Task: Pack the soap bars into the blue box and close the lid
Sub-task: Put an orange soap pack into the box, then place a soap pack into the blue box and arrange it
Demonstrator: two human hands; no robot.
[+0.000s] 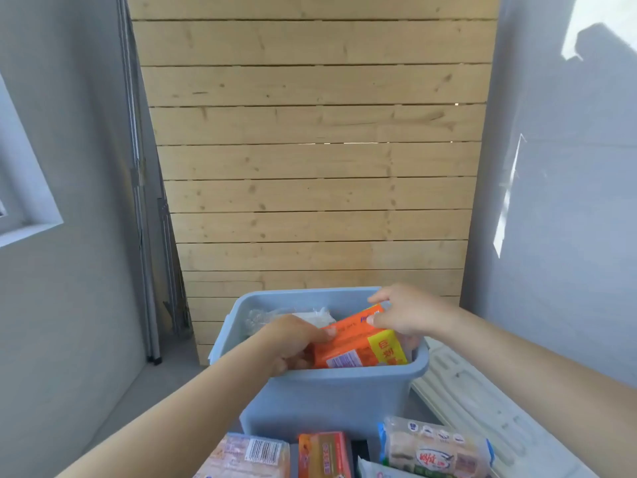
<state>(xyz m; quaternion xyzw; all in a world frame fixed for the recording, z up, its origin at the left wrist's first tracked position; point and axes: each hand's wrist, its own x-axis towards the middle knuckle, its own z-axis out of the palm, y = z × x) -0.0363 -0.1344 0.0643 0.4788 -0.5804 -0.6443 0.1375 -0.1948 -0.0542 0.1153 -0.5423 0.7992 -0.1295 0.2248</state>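
Both hands, left hand and right hand, grip an orange soap pack inside the open blue box; clear-wrapped packs lie at its far side.

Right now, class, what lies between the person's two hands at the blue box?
In the head view, an orange soap pack spans the gap between the left hand and right hand, gripped at each end, partly inside the blue box.
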